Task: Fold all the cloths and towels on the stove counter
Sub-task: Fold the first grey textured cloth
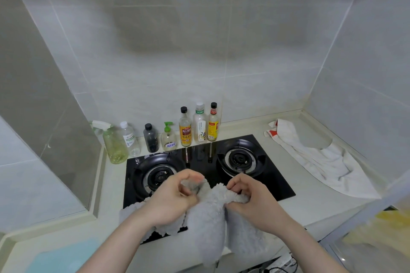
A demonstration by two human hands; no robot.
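Seen from the head camera, a fluffy grey cloth [208, 213] is being held up over the front edge of the black stove [275, 175]. Its top edge is being pinched by the left hand [175, 197], with fingers curled tight around the fuzz. The same edge is being gripped by the right hand [253, 199], fingers closed on it. The rest of the cloth is hanging down in front of the stove. A white towel [315, 159] is being left crumpled on the counter, to the right of the stove. Bottles [186, 127] are lined up just behind the stove.
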